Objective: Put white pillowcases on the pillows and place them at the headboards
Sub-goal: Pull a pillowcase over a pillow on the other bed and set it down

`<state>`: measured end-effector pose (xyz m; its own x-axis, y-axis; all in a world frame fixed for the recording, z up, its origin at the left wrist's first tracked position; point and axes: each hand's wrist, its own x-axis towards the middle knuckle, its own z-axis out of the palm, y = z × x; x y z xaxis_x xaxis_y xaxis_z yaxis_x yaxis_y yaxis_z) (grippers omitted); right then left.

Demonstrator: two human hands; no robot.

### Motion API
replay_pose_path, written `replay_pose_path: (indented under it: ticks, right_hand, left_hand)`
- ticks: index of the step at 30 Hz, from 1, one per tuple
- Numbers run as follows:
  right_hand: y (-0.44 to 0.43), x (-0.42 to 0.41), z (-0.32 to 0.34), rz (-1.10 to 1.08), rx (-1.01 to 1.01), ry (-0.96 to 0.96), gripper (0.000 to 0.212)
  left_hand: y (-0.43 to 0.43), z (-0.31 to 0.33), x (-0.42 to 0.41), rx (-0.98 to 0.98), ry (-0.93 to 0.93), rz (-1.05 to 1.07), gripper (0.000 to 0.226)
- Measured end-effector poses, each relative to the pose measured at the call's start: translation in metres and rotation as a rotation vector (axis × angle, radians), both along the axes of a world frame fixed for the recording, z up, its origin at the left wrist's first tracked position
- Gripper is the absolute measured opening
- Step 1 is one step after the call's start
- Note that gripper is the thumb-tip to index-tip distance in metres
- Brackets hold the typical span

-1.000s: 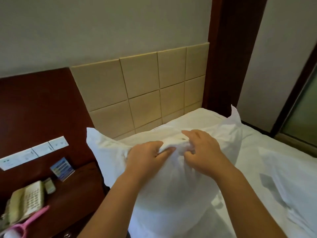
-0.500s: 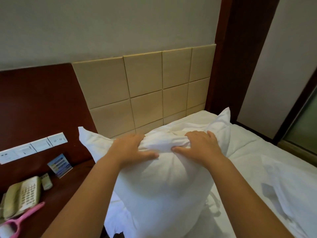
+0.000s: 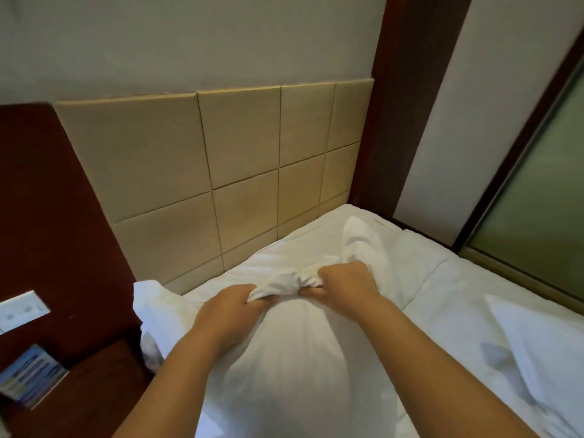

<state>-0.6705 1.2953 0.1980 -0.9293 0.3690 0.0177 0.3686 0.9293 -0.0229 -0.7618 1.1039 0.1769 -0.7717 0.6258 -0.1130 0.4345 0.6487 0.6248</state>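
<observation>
A plump pillow in a white pillowcase stands on the bed in front of me, its top edge near the beige padded headboard. My left hand grips a bunch of the pillowcase cloth at the top edge. My right hand grips the same bunched cloth just to the right. The case's loose corners stick out at the left and at the upper right. A second white pillow lies at the right on the white bed.
A dark wooden nightstand stands left of the bed with a blue card on it. White switches sit on the dark wall panel. A dark wooden post and a glass door are on the right.
The pillow has gone down and forward toward the headboard. Both hands moved closer together and bunched the cloth at its top edge. The view has tipped toward the bed.
</observation>
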Motion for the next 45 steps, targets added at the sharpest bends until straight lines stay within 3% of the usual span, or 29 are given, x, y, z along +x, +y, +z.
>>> replay_pose_path:
  ticks: [6,10,13,16,19,27,30,36,40,45]
  right_hand:
    - [-0.001,-0.089,0.066,-0.052,0.025,-0.074,0.045]
    - [0.006,-0.113,0.101,-0.008,0.047,0.007,0.034]
    - [0.018,-0.126,0.119,0.084,0.123,0.097,0.037]
    - [0.040,-0.145,0.137,0.106,0.286,0.154,0.068]
    - [0.061,-0.154,0.165,0.073,0.231,0.252,0.088]
    - [0.111,-0.174,0.249,0.179,0.314,0.544,0.059]
    - [0.157,-0.204,0.273,0.237,0.348,0.600,0.062]
    - [0.295,-0.252,0.285,0.310,0.409,0.716,0.054]
    - [0.405,-0.274,0.256,0.326,0.371,0.707,0.052]
    - [0.520,-0.287,0.190,0.264,0.169,0.584,0.047]
  left_hand:
    - [0.008,0.044,-0.097,0.347,-0.211,-0.026,0.022]
    - [0.020,0.073,-0.134,0.477,-0.367,-0.064,0.033]
    - [0.027,0.096,-0.149,0.573,-0.392,-0.080,0.028]
    - [0.036,0.127,-0.161,0.645,-0.337,-0.096,0.026]
    - [0.047,0.165,-0.169,0.704,-0.232,-0.122,0.028]
    - [0.103,0.230,-0.189,0.846,0.217,-0.131,0.036]
    - [0.148,0.245,-0.204,0.864,0.370,-0.028,0.044]
    - [0.280,0.246,-0.229,0.870,0.668,0.128,0.038]
    - [0.387,0.221,-0.248,0.834,0.683,0.116,0.038]
    - [0.502,0.165,-0.260,0.825,0.374,-0.007,0.035]
